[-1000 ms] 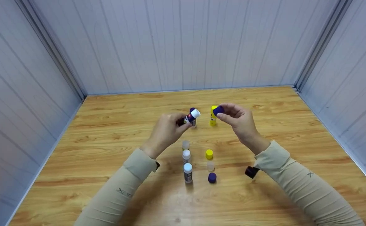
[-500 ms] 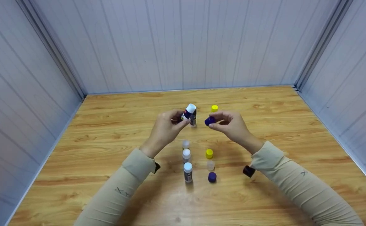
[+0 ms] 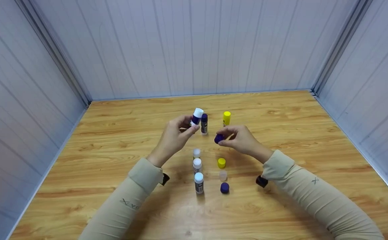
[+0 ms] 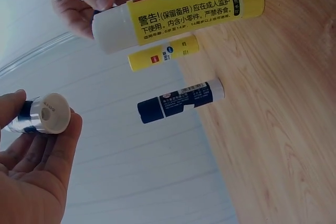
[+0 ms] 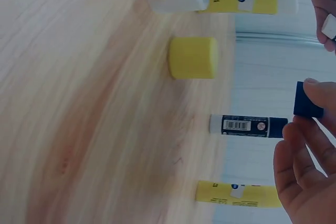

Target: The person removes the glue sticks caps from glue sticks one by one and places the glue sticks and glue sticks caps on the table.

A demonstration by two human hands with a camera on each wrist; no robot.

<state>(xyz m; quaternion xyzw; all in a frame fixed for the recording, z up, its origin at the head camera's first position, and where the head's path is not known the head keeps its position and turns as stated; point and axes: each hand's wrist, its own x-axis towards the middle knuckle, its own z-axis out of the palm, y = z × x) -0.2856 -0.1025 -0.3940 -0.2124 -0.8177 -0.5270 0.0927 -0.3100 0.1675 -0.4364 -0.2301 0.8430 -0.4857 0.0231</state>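
My left hand (image 3: 172,138) grips a glue stick (image 3: 197,115) with a dark blue label, raised above the table and slightly tilted. In the left wrist view, a round white end of this glue stick (image 4: 55,114) faces the camera. To its right, my right hand (image 3: 242,141) pinches a dark blue cap (image 3: 218,138) between thumb and fingers; the cap (image 5: 307,100) also shows in the right wrist view, apart from the stick. Behind the hands stand a capped dark blue glue stick (image 3: 204,124) and a yellow glue stick (image 3: 226,117), its lower part hidden.
Nearer me, a row of uncapped glue sticks stands upright: far (image 3: 196,153), middle (image 3: 197,164) and near (image 3: 199,183). Right of them lie a yellow cap (image 3: 221,162), a translucent cap (image 3: 222,175) and a dark blue cap (image 3: 224,188). Pale panel walls (image 3: 194,50) enclose the wooden table (image 3: 114,146).
My right hand has moved left and nearer me with the cap. My left hand has shifted slightly left and turned the glue stick more upright, uncovering the dark blue one behind.
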